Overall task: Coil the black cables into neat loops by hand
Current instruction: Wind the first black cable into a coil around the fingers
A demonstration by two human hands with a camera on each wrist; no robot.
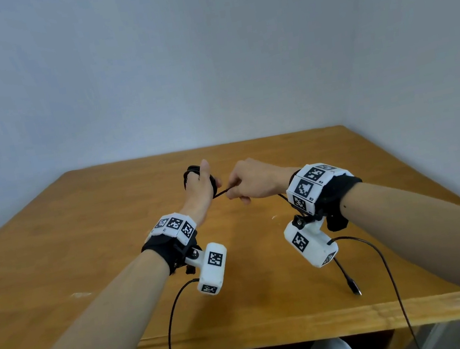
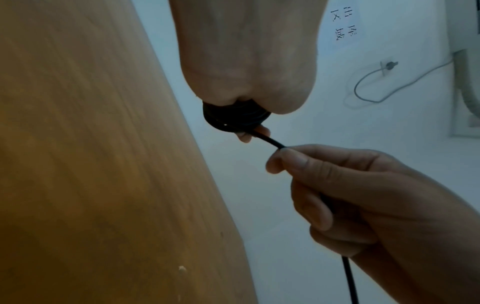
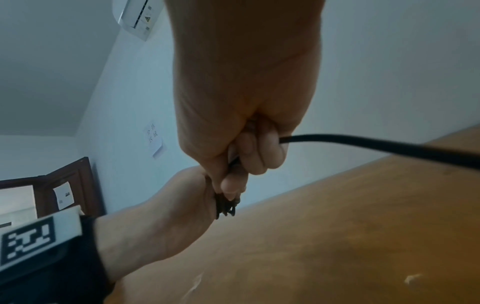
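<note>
Left grip: our left hand (image 1: 199, 187) was closed round the coiled black cable (image 2: 235, 119), held above the surface (image 1: 82, 244)
Right grip: our right hand (image 1: 249, 181) pinched the cable's free strand between thumb and forefinger, just beside the left grip
Cable: one short stretch ran taut between both grips; the tail passed through our right palm and trailed back toward us
Plug (image 1: 355, 289): it lay on the surface, well behind the right grip

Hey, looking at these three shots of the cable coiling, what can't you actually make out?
- Loop count in the coiled black cable: head view, the left hand covers it; too small.
- Where the cable runs inside the right hand: left wrist view, curled fingers hide it.
- Cable's loose tail: right wrist view, frame edge cuts it.
</note>
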